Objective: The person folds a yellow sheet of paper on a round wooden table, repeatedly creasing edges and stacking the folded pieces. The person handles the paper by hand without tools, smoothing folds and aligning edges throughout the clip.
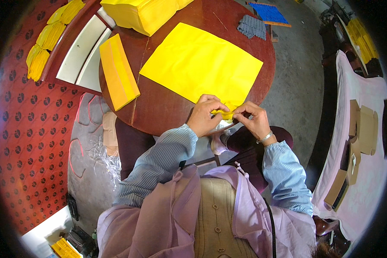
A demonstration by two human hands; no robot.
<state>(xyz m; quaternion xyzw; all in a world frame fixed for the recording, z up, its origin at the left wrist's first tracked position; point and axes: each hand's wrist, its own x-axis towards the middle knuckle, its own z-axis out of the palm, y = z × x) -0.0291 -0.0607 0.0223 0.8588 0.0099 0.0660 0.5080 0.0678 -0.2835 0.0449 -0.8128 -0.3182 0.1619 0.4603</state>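
A large flat yellow sheet (202, 60) lies on the round red-brown table (159, 116); whether it is paper or cloth I cannot tell. Its near end looks bunched into narrow folds at the table's front edge. My left hand (205, 116) pinches this gathered part from the left, thumb and fingers curled together. From the other side, the fingertips of my right hand (254, 120) press together on the same folds. The fingers partly hide the bunched yellow material.
A thick yellow stack (146, 17) sits at the table's far side, beside a folded yellow-orange bundle (119, 73) on the left. A grey textured piece (251, 27) lies far right. More yellow bundles (51, 34) rest at far left. Opened cardboard boxes (352, 150) lie on a pale cloth at right.
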